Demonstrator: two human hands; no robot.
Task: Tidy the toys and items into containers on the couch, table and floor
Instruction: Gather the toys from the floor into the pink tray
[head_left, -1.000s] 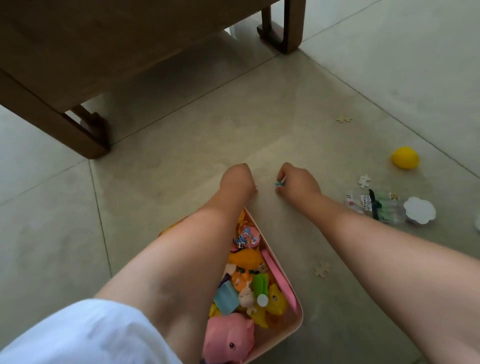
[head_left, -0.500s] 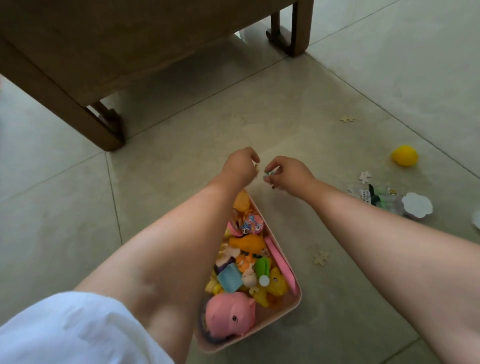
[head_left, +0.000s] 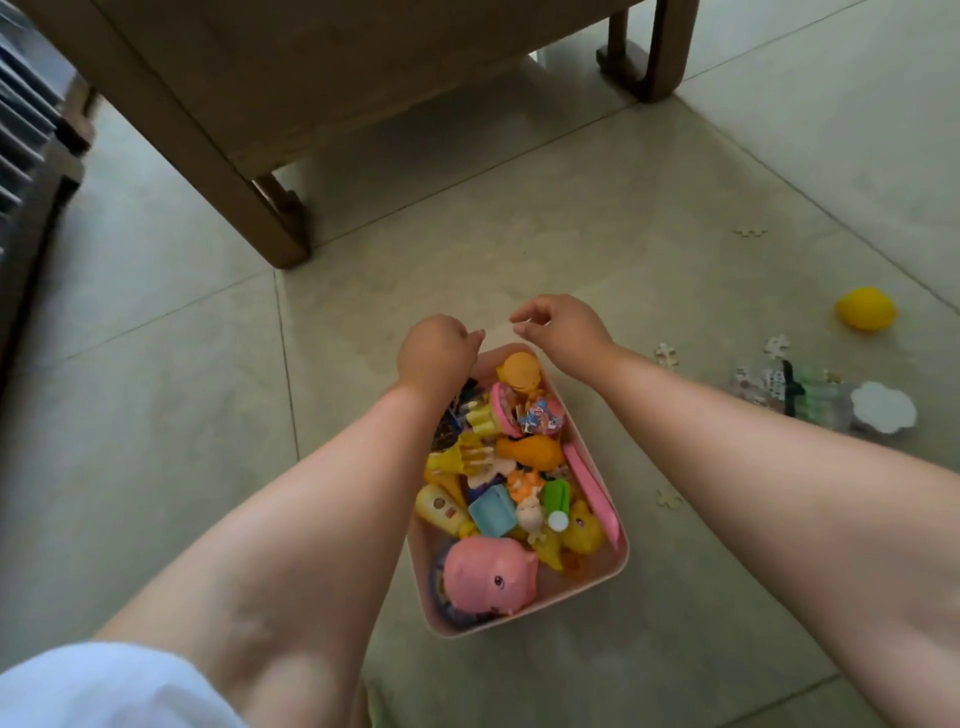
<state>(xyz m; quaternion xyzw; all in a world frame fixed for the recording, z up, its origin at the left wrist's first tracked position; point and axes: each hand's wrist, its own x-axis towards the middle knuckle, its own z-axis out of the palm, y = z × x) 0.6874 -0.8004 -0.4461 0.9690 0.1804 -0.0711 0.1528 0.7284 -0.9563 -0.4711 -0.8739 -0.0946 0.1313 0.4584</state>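
Both hands are hovering over the far end of the pink bin (head_left: 597, 579); the right hand (head_left: 558, 325) is pinching something tiny, too small to identify, while the left hand (head_left: 439, 351) is curled, its contents hidden. Best dropped well inside the rim, since the toys are heaping high. Puzzle pieces (head_left: 666, 355) and a yellow ball (head_left: 865, 309) are lying rightward on open floor (head_left: 571, 208).

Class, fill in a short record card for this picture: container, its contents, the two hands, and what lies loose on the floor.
container: pink bin on the tiled floor
contents: many small toys, a pink pig nearest the camera
left hand: over the bin's far end, fingers curled
right hand: beside it, pinching something small; too blurred to name
loose on floor: yellow toy, puzzle pieces, clear packet, white flower shape
furniture: wooden frame beyond the bin
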